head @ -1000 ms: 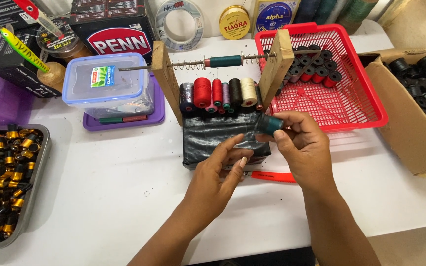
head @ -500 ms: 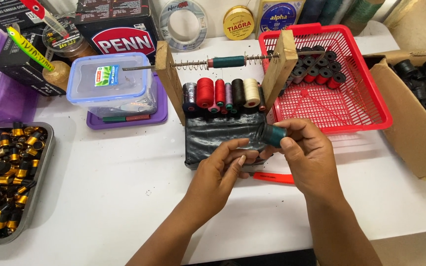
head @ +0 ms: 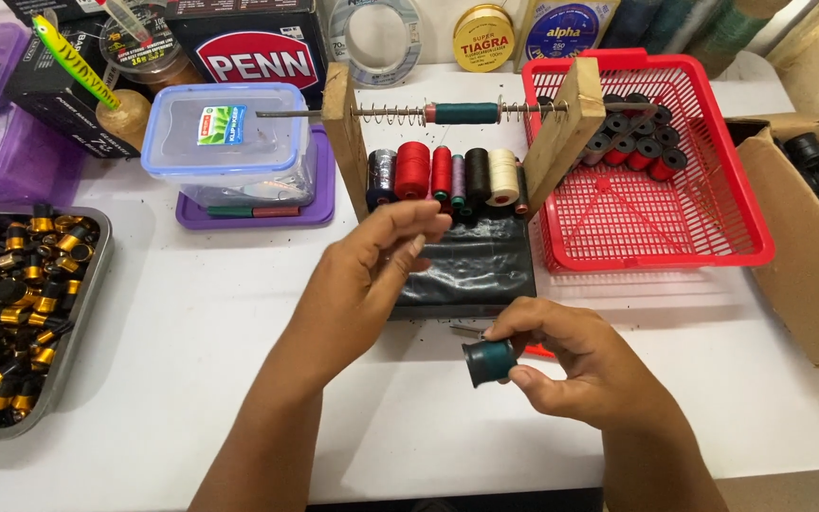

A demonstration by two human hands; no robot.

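My right hand (head: 571,365) grips a small spool wound with dark teal thread (head: 491,361), held low over the white table near its front edge. My left hand (head: 372,275) is raised above the table with its fingers apart and holds nothing; its fingertips reach toward the row of thread spools (head: 447,176) on the wooden winding frame (head: 343,133). A teal spool (head: 464,113) sits on the frame's upper spring rod. A black block (head: 481,270) lies under the frame, between my hands.
A red plastic basket (head: 694,237) with several black and red spools stands at right. A cardboard box (head: 789,237) of black spools is at far right. A metal tray (head: 87,313) of gold-and-black parts lies left. A clear lidded container (head: 229,142) rests on a purple lid.
My right hand has drawn the teal spool down and toward me, away from the black block. My left hand let go near the spool, lifted and opened toward the frame.
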